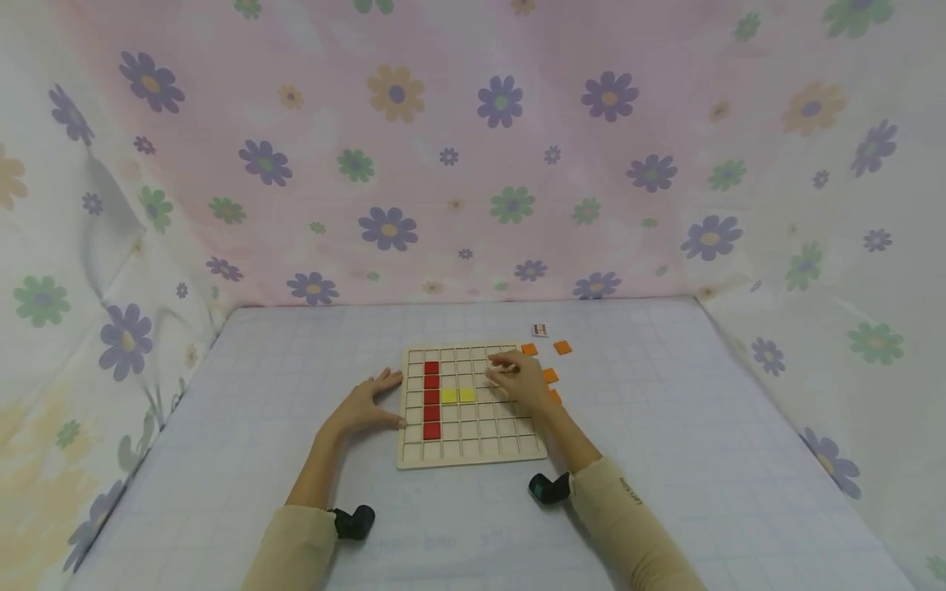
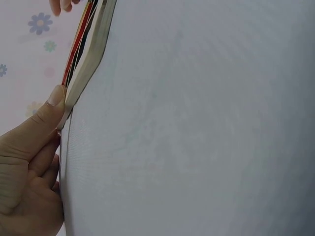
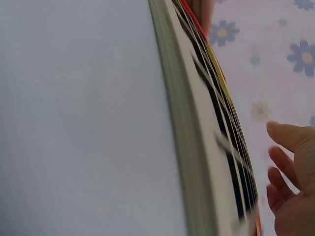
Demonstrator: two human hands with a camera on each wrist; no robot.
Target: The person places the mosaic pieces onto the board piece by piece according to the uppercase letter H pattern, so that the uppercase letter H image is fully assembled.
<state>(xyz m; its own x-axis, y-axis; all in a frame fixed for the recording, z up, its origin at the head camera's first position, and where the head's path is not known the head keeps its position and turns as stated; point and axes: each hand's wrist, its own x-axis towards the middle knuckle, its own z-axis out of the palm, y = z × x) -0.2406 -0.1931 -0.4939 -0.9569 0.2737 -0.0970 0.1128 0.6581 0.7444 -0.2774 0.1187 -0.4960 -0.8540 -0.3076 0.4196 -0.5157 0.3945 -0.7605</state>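
Note:
A pale wooden grid board lies on the table with a column of several red tiles near its left side. Two yellow tiles continue rightward from the column's middle. Thumb and fingers of my left hand are spread along the board's left edge; in the left wrist view the left hand has its thumb against the frame. Over the board's upper right hovers my right hand. In the right wrist view the right hand has its thumb apart from loosely bent fingers, and no tile shows between them.
Several orange tiles lie right of the board, some partly hidden by the right hand. A small printed card is behind the board's right corner. Flowered cloth hangs behind and at both sides of the table.

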